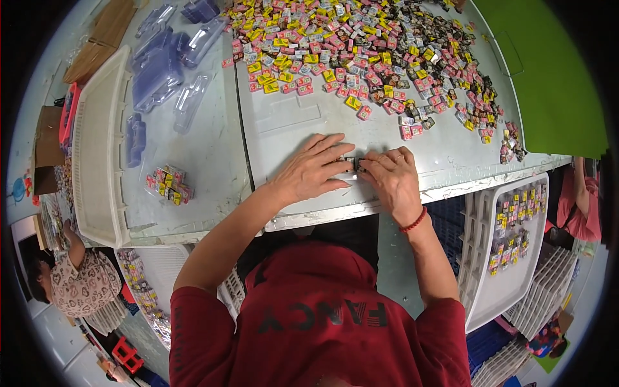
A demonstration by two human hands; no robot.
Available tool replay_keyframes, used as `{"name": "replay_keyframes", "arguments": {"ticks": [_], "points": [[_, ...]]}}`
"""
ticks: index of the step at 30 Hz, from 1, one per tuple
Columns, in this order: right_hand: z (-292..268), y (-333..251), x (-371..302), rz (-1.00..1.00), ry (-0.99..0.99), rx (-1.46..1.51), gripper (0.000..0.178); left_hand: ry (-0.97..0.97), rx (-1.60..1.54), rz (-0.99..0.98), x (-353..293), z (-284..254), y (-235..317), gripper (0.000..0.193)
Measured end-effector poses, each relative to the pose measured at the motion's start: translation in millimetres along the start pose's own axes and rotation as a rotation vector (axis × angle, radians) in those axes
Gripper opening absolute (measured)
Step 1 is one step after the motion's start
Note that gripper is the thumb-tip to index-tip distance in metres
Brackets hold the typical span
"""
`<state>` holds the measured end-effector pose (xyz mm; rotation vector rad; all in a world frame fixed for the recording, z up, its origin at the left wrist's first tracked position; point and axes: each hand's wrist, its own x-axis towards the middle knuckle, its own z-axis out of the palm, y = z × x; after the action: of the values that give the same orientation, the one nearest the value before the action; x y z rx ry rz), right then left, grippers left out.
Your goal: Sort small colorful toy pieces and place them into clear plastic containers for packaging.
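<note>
Near the front edge of the table, my two hands meet over a short row of small dark boxes [349,160]. My left hand [311,169] lies low with its fingers stretched and apart, fingertips against the row's left side. Opposite it, my right hand [391,179] has its thumb and fingers closed on a small dark box at the right end. The fingers partly cover these boxes. Beyond the hands spreads a large heap of small pink, yellow and black boxes [348,80], with several strays toward me. A clear plastic tray [287,113] lies flat left of the strays.
At left lie blue-tinted clear plastic trays [158,74], a packed cluster of small boxes [169,185] and a white crate [100,148]. A green sheet [554,71] borders the right. Below the table's right edge stands a white tray [509,284] holding box clusters. Co-workers sit either side.
</note>
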<state>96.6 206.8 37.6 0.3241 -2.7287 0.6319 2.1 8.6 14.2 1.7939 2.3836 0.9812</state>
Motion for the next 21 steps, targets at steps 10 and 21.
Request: {"name": "replay_keyframes", "arguments": {"ticks": [10,21], "points": [[11,-14,-23,-0.037,0.059,-0.125,0.029,0.026,-0.022,0.027,-4,2,0,0.04],[12,23,37,0.223,0.213,0.14,0.023,0.203,-0.108,-0.351,45,-10,-21,0.021]]}}
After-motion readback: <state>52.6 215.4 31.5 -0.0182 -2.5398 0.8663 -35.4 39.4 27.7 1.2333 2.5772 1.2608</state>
